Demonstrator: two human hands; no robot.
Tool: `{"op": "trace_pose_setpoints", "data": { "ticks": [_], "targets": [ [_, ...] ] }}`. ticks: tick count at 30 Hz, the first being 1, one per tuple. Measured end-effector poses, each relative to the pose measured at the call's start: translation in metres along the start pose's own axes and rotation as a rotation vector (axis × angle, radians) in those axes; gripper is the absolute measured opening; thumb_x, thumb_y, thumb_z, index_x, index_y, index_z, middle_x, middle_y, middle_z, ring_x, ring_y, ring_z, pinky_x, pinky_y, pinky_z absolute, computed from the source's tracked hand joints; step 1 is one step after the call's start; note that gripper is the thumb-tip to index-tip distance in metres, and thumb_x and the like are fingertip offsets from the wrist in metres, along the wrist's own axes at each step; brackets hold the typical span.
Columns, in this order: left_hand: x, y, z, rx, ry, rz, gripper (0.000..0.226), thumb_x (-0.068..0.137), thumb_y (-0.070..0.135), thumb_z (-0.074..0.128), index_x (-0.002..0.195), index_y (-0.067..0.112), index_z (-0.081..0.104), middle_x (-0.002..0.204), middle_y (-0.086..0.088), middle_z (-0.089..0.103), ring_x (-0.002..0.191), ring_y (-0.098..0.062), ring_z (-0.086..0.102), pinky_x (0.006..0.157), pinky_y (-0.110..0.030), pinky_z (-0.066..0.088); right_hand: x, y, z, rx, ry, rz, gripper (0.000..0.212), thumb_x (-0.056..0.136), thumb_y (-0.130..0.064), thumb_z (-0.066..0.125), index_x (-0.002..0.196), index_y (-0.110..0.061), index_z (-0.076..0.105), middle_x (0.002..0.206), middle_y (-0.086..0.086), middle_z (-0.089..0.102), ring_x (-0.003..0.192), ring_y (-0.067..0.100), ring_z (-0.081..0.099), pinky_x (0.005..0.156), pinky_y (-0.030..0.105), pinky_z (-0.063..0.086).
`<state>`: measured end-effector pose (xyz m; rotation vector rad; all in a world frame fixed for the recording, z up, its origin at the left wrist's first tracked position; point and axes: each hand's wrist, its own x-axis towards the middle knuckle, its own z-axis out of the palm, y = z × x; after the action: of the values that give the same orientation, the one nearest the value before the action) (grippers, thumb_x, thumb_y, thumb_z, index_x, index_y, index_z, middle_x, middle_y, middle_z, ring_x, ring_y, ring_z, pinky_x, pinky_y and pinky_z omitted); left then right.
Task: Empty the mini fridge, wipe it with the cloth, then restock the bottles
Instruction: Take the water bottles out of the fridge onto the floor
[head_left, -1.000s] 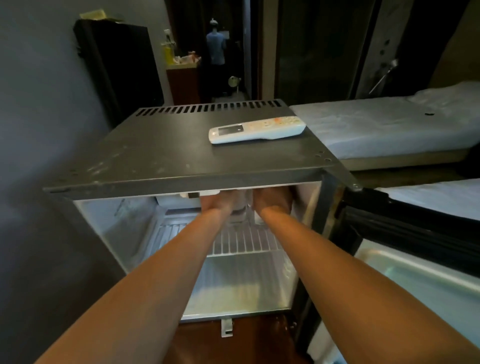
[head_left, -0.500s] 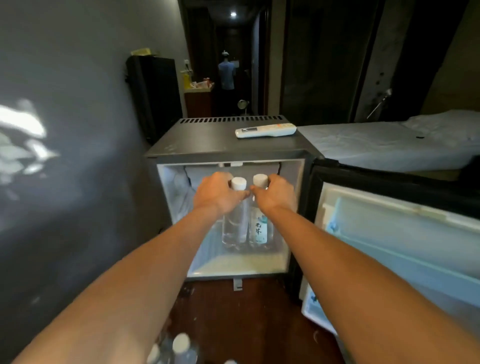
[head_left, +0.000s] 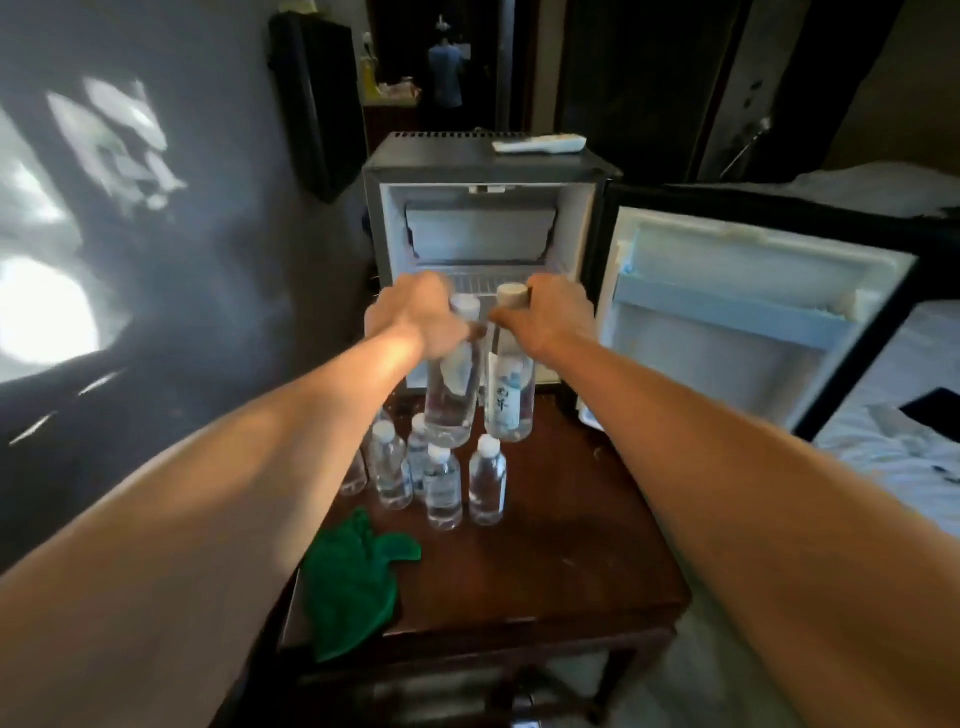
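The mini fridge (head_left: 374, 218) stands open on the far end of a dark wooden table (head_left: 561, 561), its door (head_left: 753, 301) swung out to the right. My left hand (head_left: 415, 317) grips a clear water bottle (head_left: 449, 405) by the neck. My right hand (head_left: 545, 322) grips a second, labelled water bottle (head_left: 509, 400) the same way. Both bottles hang upright in front of the fridge opening, above several small water bottles (head_left: 441, 483) standing on the table. A green cloth (head_left: 353, 577) lies crumpled at the table's front left.
A white remote control (head_left: 540, 144) lies on top of the fridge. Beds with white sheets (head_left: 893, 457) fill the right side. A grey wall runs along the left. A person (head_left: 445, 78) stands far back in the corridor.
Both hands came out of the fridge, each with a bottle, and now hold them over the table. My view pulled back, so the table, standing bottles and cloth came into sight.
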<state>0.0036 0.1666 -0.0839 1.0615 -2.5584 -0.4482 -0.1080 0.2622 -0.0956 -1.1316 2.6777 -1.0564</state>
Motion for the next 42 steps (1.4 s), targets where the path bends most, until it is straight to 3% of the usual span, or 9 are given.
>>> {"op": "trace_pose_setpoints", "data": {
  "ticks": [5, 7, 12, 18, 21, 25, 35, 37, 42],
  "targets": [
    [-0.05, -0.008, 0.017, 0.123, -0.13, -0.011, 0.034, 0.081, 0.054, 0.065, 0.096, 0.024, 0.063, 0.095, 0.001, 0.061, 0.087, -0.028, 0.06, 0.071, -0.035, 0.049, -0.047, 0.017, 0.018, -0.048, -0.107, 0.083, 0.036, 0.082, -0.04, 0.07, 0.103, -0.012, 0.065, 0.102, 0.01, 0.067, 0.091, 0.027, 0.062, 0.066, 0.029, 0.04],
    [-0.067, -0.012, 0.028, 0.179, -0.203, 0.001, 0.037, 0.079, 0.056, 0.067, 0.099, 0.025, 0.062, 0.094, 0.0, 0.056, 0.092, -0.029, 0.06, 0.07, -0.034, 0.044, -0.061, 0.026, 0.029, -0.049, -0.155, 0.104, 0.029, 0.081, -0.035, 0.071, 0.095, -0.011, 0.064, 0.097, 0.01, 0.066, 0.085, 0.026, 0.06, 0.063, 0.029, 0.04],
    [-0.081, -0.032, 0.068, 0.253, -0.281, 0.035, 0.022, 0.08, 0.042, 0.068, 0.092, 0.025, 0.06, 0.104, -0.004, 0.065, 0.102, -0.032, 0.062, 0.07, -0.035, 0.042, -0.076, 0.054, 0.068, -0.055, -0.243, 0.169, 0.028, 0.072, -0.033, 0.075, 0.093, -0.016, 0.067, 0.096, 0.008, 0.068, 0.089, 0.027, 0.063, 0.067, 0.032, 0.05],
    [-0.072, -0.052, 0.116, 0.321, -0.368, -0.033, 0.038, 0.083, 0.038, 0.067, 0.118, 0.027, 0.06, 0.117, -0.006, 0.06, 0.111, -0.033, 0.058, 0.074, -0.039, 0.042, -0.07, 0.091, 0.114, -0.133, -0.391, 0.167, 0.028, 0.074, -0.024, 0.074, 0.102, -0.023, 0.067, 0.104, 0.007, 0.067, 0.098, 0.029, 0.062, 0.075, 0.033, 0.05],
    [-0.062, -0.066, 0.14, 0.335, -0.394, -0.06, 0.035, 0.085, 0.036, 0.063, 0.119, 0.027, 0.058, 0.12, -0.007, 0.06, 0.113, -0.034, 0.058, 0.077, -0.041, 0.044, -0.06, 0.102, 0.137, -0.132, -0.41, 0.157, 0.023, 0.078, -0.023, 0.067, 0.1, -0.028, 0.065, 0.104, 0.007, 0.067, 0.096, 0.029, 0.061, 0.073, 0.033, 0.048],
    [-0.054, -0.081, 0.168, 0.35, -0.406, -0.067, 0.032, 0.084, 0.044, 0.061, 0.111, 0.026, 0.057, 0.115, -0.004, 0.063, 0.106, -0.032, 0.062, 0.073, -0.039, 0.043, -0.052, 0.114, 0.154, -0.13, -0.47, 0.163, 0.024, 0.08, -0.026, 0.071, 0.103, -0.033, 0.064, 0.103, 0.004, 0.065, 0.095, 0.026, 0.061, 0.074, 0.033, 0.051],
    [-0.057, -0.084, 0.148, 0.37, -0.543, -0.108, 0.049, 0.086, 0.041, 0.063, 0.13, 0.027, 0.048, 0.128, -0.008, 0.057, 0.117, -0.035, 0.056, 0.088, -0.046, 0.046, -0.054, 0.103, 0.156, -0.266, -0.552, 0.137, 0.04, 0.084, -0.023, 0.07, 0.121, -0.017, 0.057, 0.116, 0.01, 0.062, 0.102, 0.029, 0.061, 0.075, 0.033, 0.051],
    [-0.061, -0.087, 0.125, 0.339, -0.506, -0.124, 0.048, 0.087, 0.04, 0.062, 0.132, 0.029, 0.048, 0.13, -0.008, 0.056, 0.118, -0.035, 0.055, 0.091, -0.048, 0.046, -0.055, 0.086, 0.149, -0.258, -0.502, 0.125, 0.034, 0.086, -0.022, 0.067, 0.119, -0.017, 0.057, 0.117, 0.009, 0.06, 0.104, 0.029, 0.06, 0.074, 0.033, 0.049],
    [-0.079, -0.116, 0.054, 0.278, -0.203, -0.191, 0.036, 0.091, 0.039, 0.049, 0.126, 0.027, 0.054, 0.13, -0.005, 0.058, 0.117, -0.035, 0.057, 0.089, -0.045, 0.047, -0.062, 0.022, 0.151, -0.142, -0.381, -0.087, 0.036, 0.085, -0.024, 0.064, 0.119, -0.016, 0.055, 0.122, 0.009, 0.054, 0.11, 0.032, 0.055, 0.086, 0.039, 0.048]
  ]
}}
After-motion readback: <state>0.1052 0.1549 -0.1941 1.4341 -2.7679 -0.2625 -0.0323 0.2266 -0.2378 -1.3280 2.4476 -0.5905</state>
